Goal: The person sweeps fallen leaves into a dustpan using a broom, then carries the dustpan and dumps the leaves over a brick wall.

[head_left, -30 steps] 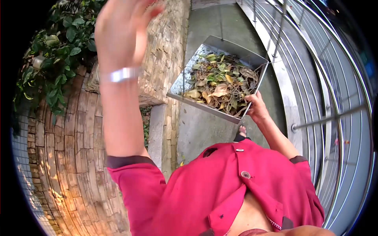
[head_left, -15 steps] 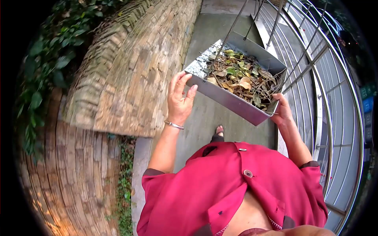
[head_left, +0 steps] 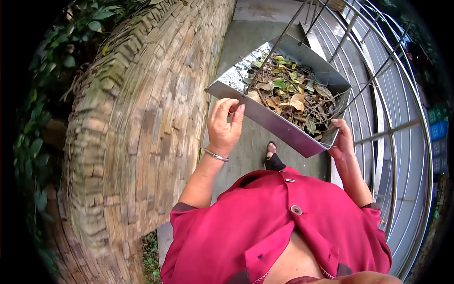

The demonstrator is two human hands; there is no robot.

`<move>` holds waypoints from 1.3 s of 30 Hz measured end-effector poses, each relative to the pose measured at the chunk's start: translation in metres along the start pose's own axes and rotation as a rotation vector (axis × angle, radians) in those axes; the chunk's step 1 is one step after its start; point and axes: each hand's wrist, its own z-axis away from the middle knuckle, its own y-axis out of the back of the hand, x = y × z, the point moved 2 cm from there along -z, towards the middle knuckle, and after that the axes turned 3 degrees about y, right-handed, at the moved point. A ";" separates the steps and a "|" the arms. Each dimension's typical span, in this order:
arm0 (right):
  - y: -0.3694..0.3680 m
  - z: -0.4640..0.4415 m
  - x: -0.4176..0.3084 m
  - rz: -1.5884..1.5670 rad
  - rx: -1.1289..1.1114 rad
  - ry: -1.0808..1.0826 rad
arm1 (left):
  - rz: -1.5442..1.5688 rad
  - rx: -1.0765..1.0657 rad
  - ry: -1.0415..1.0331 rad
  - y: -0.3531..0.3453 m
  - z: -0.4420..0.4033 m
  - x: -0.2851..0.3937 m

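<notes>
A metal pan [head_left: 279, 120] full of dry leaves and twigs [head_left: 295, 94] is tilted in front of my body. My right hand [head_left: 343, 139] grips its near right corner, thumb on the rim. Against the lower edge of its near wall, on the left, my left hand [head_left: 225, 124] has its fingers curled in and the thumb close to them; whatever is between them is too small to tell. Thin dark rods [head_left: 279, 42] rise from the pan. White speckled material [head_left: 243, 68] lies in its left part.
A stone-faced wall [head_left: 142, 123] runs along the left, with leafy plants [head_left: 71, 47] beyond it. Metal railings [head_left: 392, 94] curve along the right. Below is a grey concrete floor [head_left: 246, 146], where a sandalled foot [head_left: 271, 149] shows.
My left hand has come down from its raised position to the pan's near wall, and its fingers have curled. The pan sits farther right in view than at first, still in my right hand.
</notes>
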 end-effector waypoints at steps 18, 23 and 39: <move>-0.146 -0.449 -0.060 0.017 -0.110 -0.028 | -0.041 0.243 0.024 -0.180 -0.317 -0.299; -0.183 -0.589 -0.083 0.007 -0.130 0.052 | -0.114 0.239 -0.016 -0.246 -0.412 -0.392; -0.281 -0.983 -0.151 0.109 -0.202 0.145 | -0.014 0.338 0.082 -0.436 -0.663 -0.653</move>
